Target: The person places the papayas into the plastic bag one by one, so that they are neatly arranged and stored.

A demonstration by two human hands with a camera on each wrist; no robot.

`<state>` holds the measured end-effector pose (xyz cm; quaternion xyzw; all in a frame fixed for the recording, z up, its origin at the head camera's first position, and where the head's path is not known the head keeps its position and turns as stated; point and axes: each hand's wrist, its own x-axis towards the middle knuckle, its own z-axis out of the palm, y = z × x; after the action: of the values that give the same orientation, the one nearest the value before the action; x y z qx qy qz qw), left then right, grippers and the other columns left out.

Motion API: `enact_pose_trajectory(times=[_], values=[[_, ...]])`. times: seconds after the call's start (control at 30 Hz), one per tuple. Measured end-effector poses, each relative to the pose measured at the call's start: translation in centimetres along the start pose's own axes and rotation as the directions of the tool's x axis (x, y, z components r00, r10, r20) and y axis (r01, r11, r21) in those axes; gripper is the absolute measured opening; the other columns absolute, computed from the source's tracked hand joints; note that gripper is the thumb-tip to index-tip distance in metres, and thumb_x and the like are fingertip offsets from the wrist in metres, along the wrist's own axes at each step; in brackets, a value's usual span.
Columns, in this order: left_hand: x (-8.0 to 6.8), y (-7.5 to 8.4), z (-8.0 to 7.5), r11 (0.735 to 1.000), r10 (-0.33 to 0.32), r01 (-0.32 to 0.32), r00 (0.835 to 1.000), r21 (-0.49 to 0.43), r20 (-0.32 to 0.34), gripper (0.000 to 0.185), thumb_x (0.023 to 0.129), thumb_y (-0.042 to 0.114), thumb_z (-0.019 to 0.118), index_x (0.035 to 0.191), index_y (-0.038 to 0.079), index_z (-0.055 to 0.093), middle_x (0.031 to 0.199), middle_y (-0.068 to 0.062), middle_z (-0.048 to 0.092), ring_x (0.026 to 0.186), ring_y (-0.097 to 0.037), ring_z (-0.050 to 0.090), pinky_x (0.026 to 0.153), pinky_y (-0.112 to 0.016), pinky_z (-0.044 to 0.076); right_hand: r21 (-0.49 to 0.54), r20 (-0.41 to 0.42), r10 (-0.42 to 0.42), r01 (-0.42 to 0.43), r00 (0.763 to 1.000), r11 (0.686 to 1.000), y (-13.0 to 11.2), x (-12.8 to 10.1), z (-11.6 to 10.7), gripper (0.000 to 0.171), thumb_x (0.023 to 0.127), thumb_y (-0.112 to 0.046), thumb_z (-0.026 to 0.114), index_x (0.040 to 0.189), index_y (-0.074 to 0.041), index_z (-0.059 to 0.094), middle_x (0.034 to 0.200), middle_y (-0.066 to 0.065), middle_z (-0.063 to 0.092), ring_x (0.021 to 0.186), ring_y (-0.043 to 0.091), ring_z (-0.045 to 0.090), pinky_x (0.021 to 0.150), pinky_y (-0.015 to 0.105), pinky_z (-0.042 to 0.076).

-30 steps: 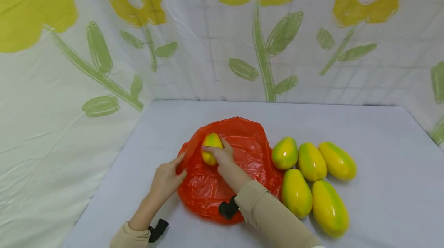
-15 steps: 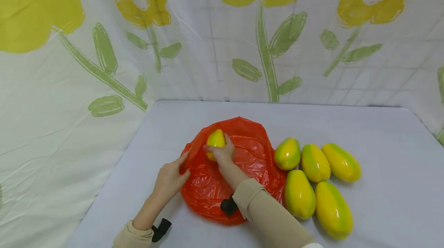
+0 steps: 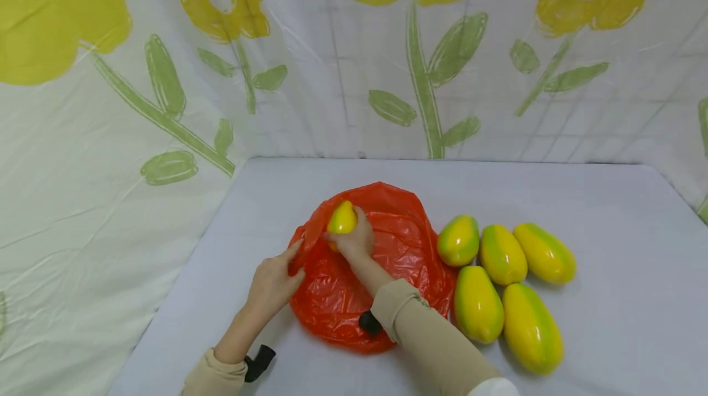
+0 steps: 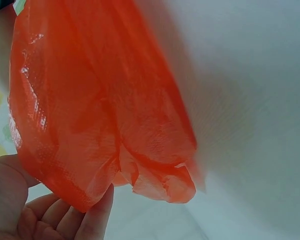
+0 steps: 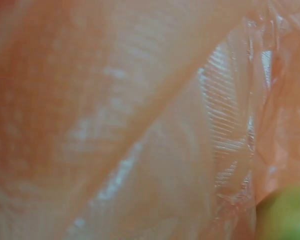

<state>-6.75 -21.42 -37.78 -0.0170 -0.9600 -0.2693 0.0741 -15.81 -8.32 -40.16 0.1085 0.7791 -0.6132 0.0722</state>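
Note:
A red plastic bag (image 3: 337, 288) lies spread with its mouth up on the table. My right hand (image 3: 356, 239) reaches inside it and grips a yellow-green papaya (image 3: 342, 217) near the bag's far left wall. The palm and fingers hide the papaya's lower part. At the bag's left rim, my left hand (image 3: 273, 285) touches the plastic, thumb and index finger spread apart. In the left wrist view the red bag (image 4: 90, 100) hangs over the left hand's fingers (image 4: 97, 215). The right wrist view shows crinkled plastic (image 5: 155, 125) close up and a green rounded surface (image 5: 287, 215) in the corner.
Several papayas (image 3: 478, 305) lie grouped just right of the bag, the nearest ones close against its edge. The pale table (image 3: 625, 261) ends at a flower-printed curtain (image 3: 326, 113) behind. Black wrist camera mounts (image 3: 260, 363) sit under both wrists.
My right hand has carried the papaya a little toward the far side of the bag, and more of the fruit is covered by the hand. My left hand stays at the rim.

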Motion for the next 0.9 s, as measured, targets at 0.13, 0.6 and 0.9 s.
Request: enact_pose_trajectory(times=[0.13,0.6,0.9], values=[[0.1,0.1,0.0,1.000,0.004,-0.003,1.000,-0.008,0.009,0.049,0.082,-0.004,0.067,0.129,-0.010,0.057,0.054,0.000,0.042,0.046,-0.012,0.036,0.044,-0.022,0.034,-0.005,0.018,0.003,-0.003,1.000,1.000,0.1,0.2,-0.5,0.083,0.076,-0.015,0.083,0.146,-0.010,0.038,0.133,0.015,0.050,0.116,0.035,0.049,0.095,0.052,0.047],[0.4,-0.3,-0.4,0.999,-0.037,0.038,0.999,-0.026,0.028,0.051,0.085,0.002,0.066,0.133,-0.010,0.053,0.052,0.001,0.040,0.043,-0.012,0.037,0.044,-0.021,0.035,-0.004,0.133,0.120,-0.121,0.984,0.993,-2.2,-1.3,-2.8,0.094,0.077,-0.018,0.082,0.153,-0.007,0.027,0.143,0.015,0.042,0.121,0.036,0.044,0.100,0.050,0.043],[0.3,-0.2,-0.3,0.998,-0.038,0.040,0.999,-0.047,0.039,0.051,0.086,0.002,0.066,0.133,-0.010,0.052,0.052,-0.001,0.043,0.043,-0.013,0.040,0.044,-0.021,0.037,-0.107,0.222,-0.006,0.031,0.975,0.994,-3.3,-3.6,-5.0,0.096,0.078,-0.026,0.082,0.155,-0.013,0.025,0.144,0.014,0.045,0.120,0.034,0.048,0.097,0.050,0.046]])
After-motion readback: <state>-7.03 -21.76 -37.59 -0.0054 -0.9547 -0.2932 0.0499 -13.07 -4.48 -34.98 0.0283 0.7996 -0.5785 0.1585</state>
